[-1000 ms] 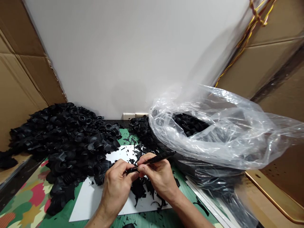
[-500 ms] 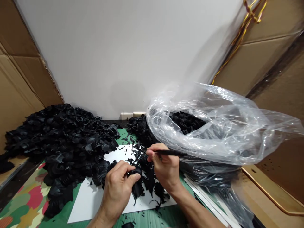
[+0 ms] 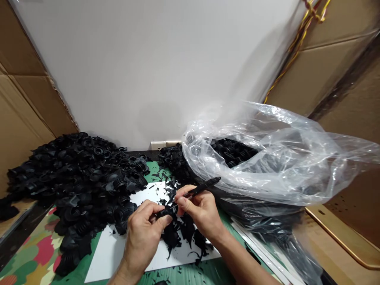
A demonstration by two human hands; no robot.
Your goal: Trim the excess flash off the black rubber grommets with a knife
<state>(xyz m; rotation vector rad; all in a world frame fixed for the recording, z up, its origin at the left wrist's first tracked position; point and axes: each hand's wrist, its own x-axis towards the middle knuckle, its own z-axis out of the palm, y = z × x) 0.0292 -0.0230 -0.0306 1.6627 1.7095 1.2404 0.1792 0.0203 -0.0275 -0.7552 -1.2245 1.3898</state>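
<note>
- At the far left, a cardboard panel [image 3: 28,99] stands upright, with a patterned cover [image 3: 38,253] lower down, printed in pink, green and yellow.
- Next comes a large heap of black ribbed parts [image 3: 89,170], spilling forward to the edge of a white sheet [image 3: 107,253] on the green tabletop [image 3: 208,274].
- Above the sheet, the left hand [image 3: 142,233] is closed in a pinch, thumb and fingers gripping one small black part [image 3: 162,213].
- Just beside that part, black scraps [image 3: 172,238] lie scattered over the sheet.
- To their right, the right hand [image 3: 204,213] has its thumb and fingers closed around a black pen-shaped tool [image 3: 208,184]. The thin tip slants toward the small black part; I cannot tell whether they touch.
- Beyond, a clear plastic bag [image 3: 285,186] sags open, more black pieces [image 3: 233,152] inside.
- Farthest right, yellow and red twisted wires [image 3: 292,59] run down beside cardboard, above a gold-edged panel [image 3: 341,233].
</note>
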